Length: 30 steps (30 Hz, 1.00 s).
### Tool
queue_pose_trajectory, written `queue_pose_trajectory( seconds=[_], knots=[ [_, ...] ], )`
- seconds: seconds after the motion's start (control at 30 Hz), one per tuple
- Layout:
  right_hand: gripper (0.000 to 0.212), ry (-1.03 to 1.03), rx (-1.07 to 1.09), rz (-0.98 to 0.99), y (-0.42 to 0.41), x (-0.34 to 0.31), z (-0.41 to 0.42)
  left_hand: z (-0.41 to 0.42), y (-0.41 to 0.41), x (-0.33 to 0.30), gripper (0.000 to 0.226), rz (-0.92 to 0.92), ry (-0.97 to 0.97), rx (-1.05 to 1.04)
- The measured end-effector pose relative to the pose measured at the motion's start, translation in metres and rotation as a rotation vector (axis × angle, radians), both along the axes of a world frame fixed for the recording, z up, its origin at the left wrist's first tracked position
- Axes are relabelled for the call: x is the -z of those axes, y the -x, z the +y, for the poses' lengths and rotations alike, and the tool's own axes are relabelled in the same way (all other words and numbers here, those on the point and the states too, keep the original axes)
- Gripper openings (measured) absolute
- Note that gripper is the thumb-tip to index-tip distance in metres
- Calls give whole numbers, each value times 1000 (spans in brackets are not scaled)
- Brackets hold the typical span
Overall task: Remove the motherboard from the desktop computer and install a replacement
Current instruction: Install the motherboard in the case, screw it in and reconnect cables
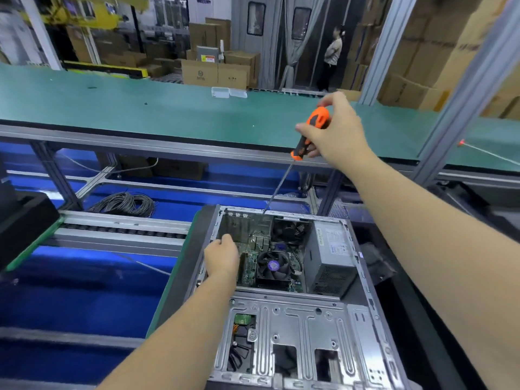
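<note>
Green-topped desk (pixel 168 108) behind, coiled grey cable (pixel 126 204) below. Open grey metal computer case (pixel 281 319) lies flat, green motherboard (pixel 249 266) inside beside black fan (pixel 273 266). Left hand (pixel 222 256) rests on board, fingers loosely curled; right hand (pixel 336 130) grips orange-black screwdriver (pixel 311 133), tip at case rear.

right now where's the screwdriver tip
In the head view the screwdriver, gripped by the right hand, has its tip at the open case's far edge.

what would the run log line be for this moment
stage: unscrewing | right hand: grips screwdriver, tip at case rear edge | left hand: on motherboard | motherboard: in case
</note>
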State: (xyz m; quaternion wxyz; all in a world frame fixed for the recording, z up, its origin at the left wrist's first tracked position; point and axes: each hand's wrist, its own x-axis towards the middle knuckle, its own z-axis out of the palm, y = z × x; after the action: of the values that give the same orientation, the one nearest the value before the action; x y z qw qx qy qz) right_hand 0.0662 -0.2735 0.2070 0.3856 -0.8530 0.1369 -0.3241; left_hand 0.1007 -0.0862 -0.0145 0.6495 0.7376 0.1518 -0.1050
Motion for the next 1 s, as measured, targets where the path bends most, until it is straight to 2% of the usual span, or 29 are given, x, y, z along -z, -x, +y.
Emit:
queue_pose_trajectory(
  seconds=[0.13,0.2,0.37,0.43,0.5,0.57,0.73,0.83,1.0],
  knots=[
    [34,-36,59,-97,25,-14,-24,-8,-9,2,28,245,227,15],
    [32,-66,62,-135,35,-17,-32,-15,-9,2,27,354,261,31],
    [29,-125,68,-140,50,-18,-46,-35,-1,-4,53,526,429,156],
    [29,-147,75,-139,54,-16,-51,-43,3,-5,58,547,505,181],
    [28,-152,91,-136,56,-13,-56,-50,8,-7,48,555,569,236],
    [27,-155,104,-133,57,-10,-61,-54,11,-8,37,543,546,260],
    [28,-192,217,-164,60,-7,-77,-48,3,-8,33,517,488,134],
    [27,-118,318,-189,61,-9,-87,-42,-1,-6,37,486,413,107],
    [25,-124,345,-179,61,-4,-94,-53,10,-20,33,461,473,176]
  ],
)
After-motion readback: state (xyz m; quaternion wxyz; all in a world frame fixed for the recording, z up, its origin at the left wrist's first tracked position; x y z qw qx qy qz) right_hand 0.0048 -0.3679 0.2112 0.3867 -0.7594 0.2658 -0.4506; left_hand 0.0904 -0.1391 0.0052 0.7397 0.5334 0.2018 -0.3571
